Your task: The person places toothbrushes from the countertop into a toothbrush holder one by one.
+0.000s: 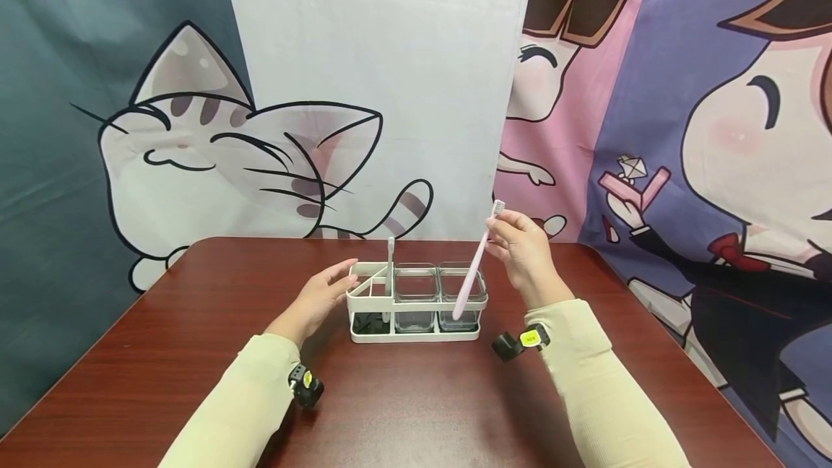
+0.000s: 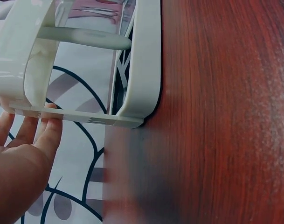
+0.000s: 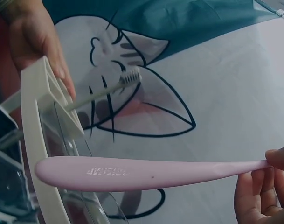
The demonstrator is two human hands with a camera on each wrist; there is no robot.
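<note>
My right hand [image 1: 525, 255] pinches a pink toothbrush [image 1: 472, 273] near its bristle end between thumb and fingers. The brush slants with its handle pointing down, overlapping the right-hand glass cup [image 1: 477, 284] in the head view. My left hand [image 1: 318, 302] lies against the left end of a white rack [image 1: 416, 336], its fingers extended and fingertips at the rail. Upright in the rack's left section stands a pale grey-green toothbrush [image 1: 389, 273], bristles up. Its handle [image 2: 86, 37] reaches down to the rack's base in the left wrist view.
Another clear glass cup [image 1: 414, 284] sits in the rack's middle section. The rack stands on a reddish-brown wooden table [image 1: 416, 403]. A cloth printed with cartoon figures [image 1: 390, 56] hangs behind the table's far edge.
</note>
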